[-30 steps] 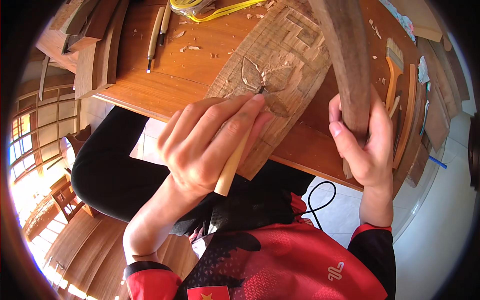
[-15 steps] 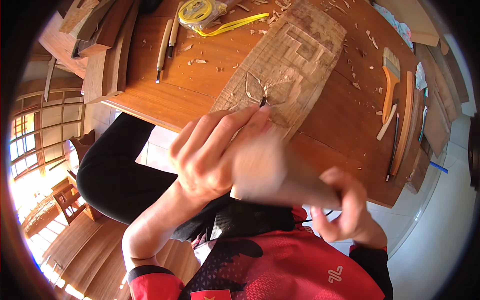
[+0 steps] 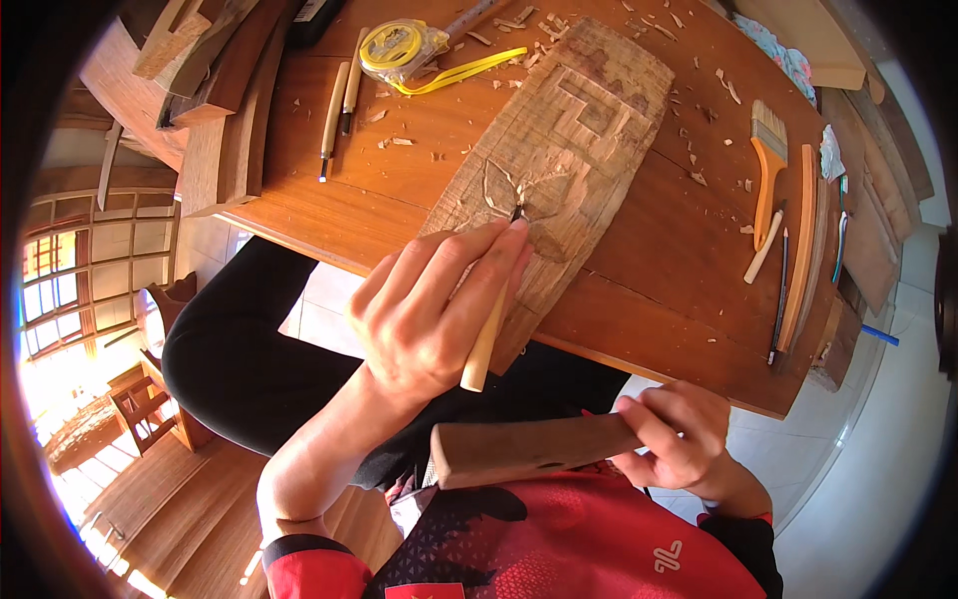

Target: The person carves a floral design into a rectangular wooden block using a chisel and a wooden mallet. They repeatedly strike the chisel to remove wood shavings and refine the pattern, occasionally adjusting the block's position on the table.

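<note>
My left hand (image 3: 424, 309) is closed around a wood carving chisel (image 3: 486, 344) with a pale round handle. The dark blade tip meets the carved wooden board (image 3: 624, 150), at the base of a leaf-like relief. Raised angular shapes stand out farther up the board. In my right hand (image 3: 681, 434), closed on its narrower end, is a wooden mallet (image 3: 529, 449), a dark block lying level in front of my red shirt. The mallet is apart from the chisel's butt end.
Two more chisels (image 3: 334, 125) and a yellow tape measure (image 3: 394, 48) lie at the table's far left. Wood blocks (image 3: 225, 150) overhang the left edge. A flat brush (image 3: 768, 165), a pencil (image 3: 778, 299) and wood strips (image 3: 801, 250) lie on the right. Shavings are scattered about.
My right hand has drawn the mallet down and back from the chisel's handle, which now shows. The left hand and chisel keep nearly the same place on the board.
</note>
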Demonstrator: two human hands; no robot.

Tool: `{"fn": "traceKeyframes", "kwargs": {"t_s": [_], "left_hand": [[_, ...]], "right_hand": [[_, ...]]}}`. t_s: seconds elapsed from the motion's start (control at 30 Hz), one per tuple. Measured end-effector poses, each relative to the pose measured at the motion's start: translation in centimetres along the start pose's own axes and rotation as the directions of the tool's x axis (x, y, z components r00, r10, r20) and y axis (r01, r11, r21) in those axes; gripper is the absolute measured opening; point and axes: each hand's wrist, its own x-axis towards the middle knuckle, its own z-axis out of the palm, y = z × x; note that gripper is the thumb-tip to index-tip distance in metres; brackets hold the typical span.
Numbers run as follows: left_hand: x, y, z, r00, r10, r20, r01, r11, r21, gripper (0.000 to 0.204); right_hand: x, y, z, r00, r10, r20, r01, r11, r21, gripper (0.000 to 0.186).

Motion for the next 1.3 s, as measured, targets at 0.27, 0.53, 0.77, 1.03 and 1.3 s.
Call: {"fn": "traceKeyframes", "kwargs": {"t_s": [0.27,0.53,0.77,1.03,1.3], "left_hand": [[0.1,0.2,0.0,1.000,-0.023,0.019,0.023,1.000,-0.015,0.024],[0.1,0.9,-0.1,0.995,-0.098,0.007,0.098,0.995,-0.036,0.022],[0.2,1.0,-0.1,0.992,-0.130,0.004,0.130,0.991,-0.022,0.022],[-0.3,0.8,1.1,0.988,-0.121,-0.095,0.121,0.993,-0.010,0.021],[0.0,1.4,0.4,0.989,-0.135,-0.063,0.132,0.990,-0.045,0.023]], "right_hand": [[-0.5,0.9,-1.0,0.996,-0.081,-0.024,0.078,0.991,-0.110,0.040],[0.4,1.5,-1.8,0.994,-0.104,0.042,0.111,0.965,-0.239,0.036],[1.2,1.9,-2.2,0.991,-0.130,0.044,0.137,0.955,-0.264,0.034],[1.4,1.7,-2.4,0.988,-0.155,0.010,0.153,0.955,-0.255,0.036],[1.8,1.6,-2.6,0.987,-0.160,0.034,0.163,0.953,-0.256,0.036]]}}
